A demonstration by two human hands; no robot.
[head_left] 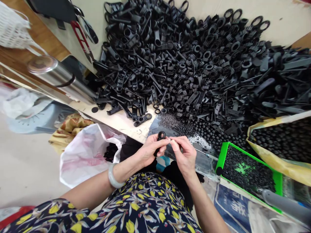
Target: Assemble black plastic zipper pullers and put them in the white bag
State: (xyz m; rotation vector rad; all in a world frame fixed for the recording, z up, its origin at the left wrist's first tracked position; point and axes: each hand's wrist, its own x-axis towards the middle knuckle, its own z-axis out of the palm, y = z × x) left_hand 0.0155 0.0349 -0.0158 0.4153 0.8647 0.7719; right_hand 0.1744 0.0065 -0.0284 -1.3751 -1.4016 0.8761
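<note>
My left hand (151, 150) grips a black plastic part (161, 136) with a ring at its top end, and its lower end shows below my fingers. My right hand (184, 153) sits close beside it, with thumb and fingertips pinched together at the part's side. Anything between those fingertips is hidden. Just ahead of my hands lies a large heap of similar black plastic parts (182, 61), with rings, loops and flat strips.
A green tray of small black pieces (247, 174) stands to the right, beside a yellow bag of black round pieces (279, 145). A white plastic bag (87, 155) with black parts hangs at the left. A steel flask (58, 76) lies by the heap. Small silvery pieces (199, 141) lie near my hands.
</note>
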